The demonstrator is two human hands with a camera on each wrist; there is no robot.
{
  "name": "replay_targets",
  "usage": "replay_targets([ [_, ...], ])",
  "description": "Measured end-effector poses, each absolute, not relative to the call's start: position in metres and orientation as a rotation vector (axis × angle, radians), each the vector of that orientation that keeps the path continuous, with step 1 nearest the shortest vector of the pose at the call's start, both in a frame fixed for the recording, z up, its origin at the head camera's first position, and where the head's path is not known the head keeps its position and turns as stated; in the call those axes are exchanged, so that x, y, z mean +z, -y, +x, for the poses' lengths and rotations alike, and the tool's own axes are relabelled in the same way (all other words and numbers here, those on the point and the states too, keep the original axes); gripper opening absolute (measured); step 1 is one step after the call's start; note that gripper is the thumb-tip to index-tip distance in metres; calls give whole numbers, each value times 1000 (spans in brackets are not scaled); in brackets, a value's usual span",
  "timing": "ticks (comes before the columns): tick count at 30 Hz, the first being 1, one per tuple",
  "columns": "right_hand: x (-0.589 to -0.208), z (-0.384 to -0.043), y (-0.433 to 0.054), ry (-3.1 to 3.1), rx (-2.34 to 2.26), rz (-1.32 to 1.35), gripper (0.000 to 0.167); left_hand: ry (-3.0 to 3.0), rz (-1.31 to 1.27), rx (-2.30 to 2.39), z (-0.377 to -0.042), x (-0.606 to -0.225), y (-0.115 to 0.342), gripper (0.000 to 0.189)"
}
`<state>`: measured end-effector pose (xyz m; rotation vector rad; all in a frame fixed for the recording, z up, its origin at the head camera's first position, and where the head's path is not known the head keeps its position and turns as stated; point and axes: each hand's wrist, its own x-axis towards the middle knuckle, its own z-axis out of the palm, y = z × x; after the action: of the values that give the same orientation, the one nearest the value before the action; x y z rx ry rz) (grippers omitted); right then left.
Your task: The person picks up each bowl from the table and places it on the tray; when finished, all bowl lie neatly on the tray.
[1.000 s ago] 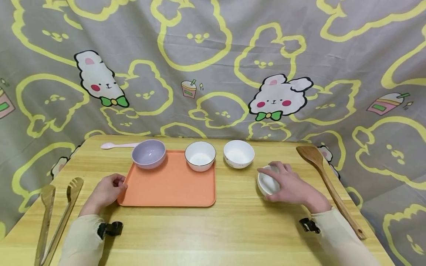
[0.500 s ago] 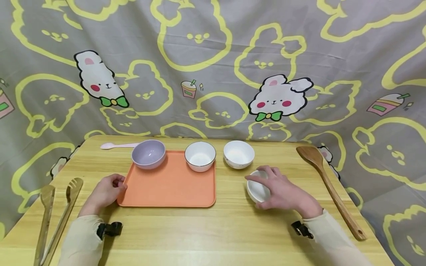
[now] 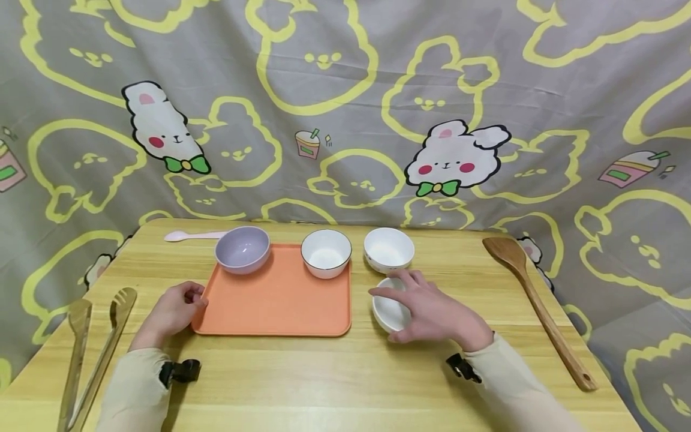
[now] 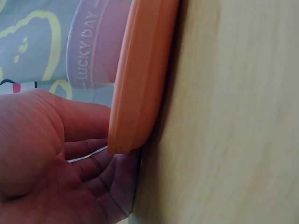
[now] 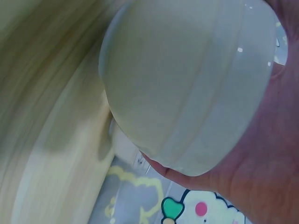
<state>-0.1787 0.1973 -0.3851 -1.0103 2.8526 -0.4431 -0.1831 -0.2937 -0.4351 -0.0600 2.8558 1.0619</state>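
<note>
My left hand (image 3: 170, 313) pinches the left edge of an orange tray (image 3: 275, 309); in the left wrist view the thumb (image 4: 86, 120) lies on its rim, with fingers beneath. My right hand (image 3: 434, 309) grips a small white bowl (image 3: 390, 309) by its sides, just right of the tray. In the right wrist view this bowl (image 5: 182, 88) looks tilted and appears off the table. On the tray stand a purple bowl (image 3: 243, 252) at the back left and a dark-rimmed white bowl (image 3: 326, 255) at the back right. Another white bowl (image 3: 388, 249) stands behind my right hand.
Wooden tongs (image 3: 97, 354) lie at the left of the table (image 3: 281, 384). A long wooden spatula (image 3: 534, 300) lies along the right side. Behind the purple bowl is a pink spoon (image 3: 189, 236). A patterned grey curtain (image 3: 335, 138) hangs at the back.
My right hand has carried the small white bowl leftward, toward the tray. The left hand and the tray have stayed in place.
</note>
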Motion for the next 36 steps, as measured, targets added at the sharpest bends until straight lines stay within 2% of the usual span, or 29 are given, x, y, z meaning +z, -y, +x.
replay_targets([
  [36, -363, -191, -109, -2702, -344, -1358, 81, -2863, -76, 1055, -184, -436, 293, 26],
])
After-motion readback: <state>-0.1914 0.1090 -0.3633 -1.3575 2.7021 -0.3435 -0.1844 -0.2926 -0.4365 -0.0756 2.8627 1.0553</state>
